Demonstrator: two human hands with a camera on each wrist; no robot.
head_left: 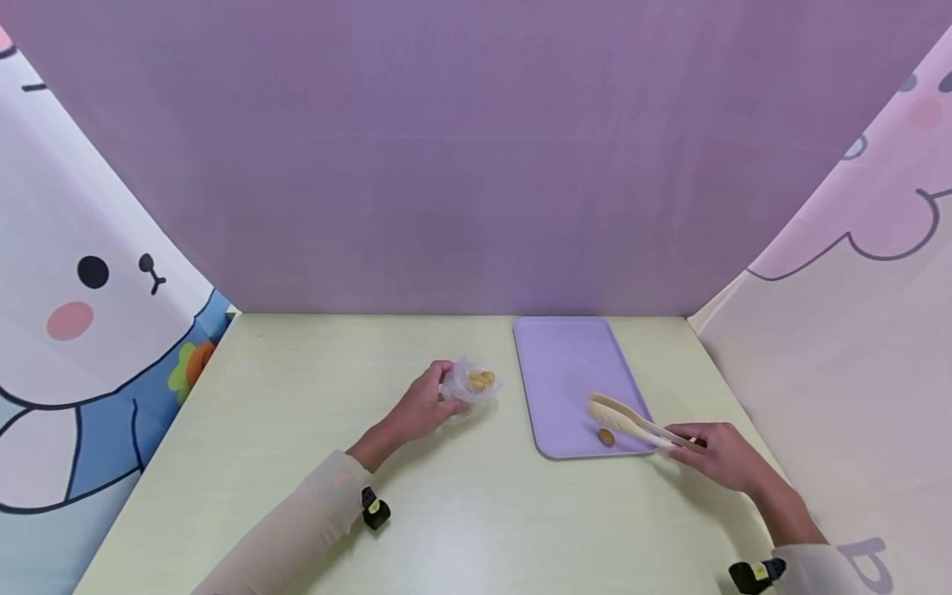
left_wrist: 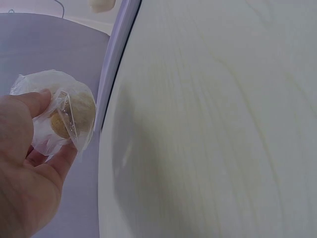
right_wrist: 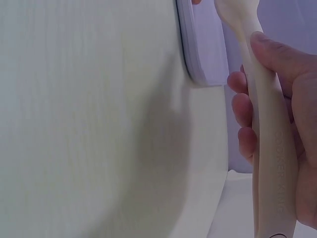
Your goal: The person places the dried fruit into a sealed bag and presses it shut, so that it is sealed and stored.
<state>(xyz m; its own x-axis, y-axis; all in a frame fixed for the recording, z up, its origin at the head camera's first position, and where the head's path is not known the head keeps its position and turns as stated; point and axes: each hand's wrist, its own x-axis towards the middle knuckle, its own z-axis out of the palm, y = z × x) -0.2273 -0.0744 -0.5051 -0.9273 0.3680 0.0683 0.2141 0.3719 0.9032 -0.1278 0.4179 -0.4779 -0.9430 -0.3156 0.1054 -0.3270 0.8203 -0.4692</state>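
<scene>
The tongs (right_wrist: pixel 275 153) and tray (head_left: pixel 565 359) look smooth matt plastic, the bag (left_wrist: pixel 74 104) crinkled glossy film.

A purple wall (head_left: pixel 461 165) backs the pale table (head_left: pixel 312 380).

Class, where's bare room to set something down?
Free: the pale wood-grained table left of the left hand and between the pale sleeves; the far half of the rectangular purple tray. Crowded: the tray's near right corner, with cream tongs in the right hand by an oval brown piece.
</scene>
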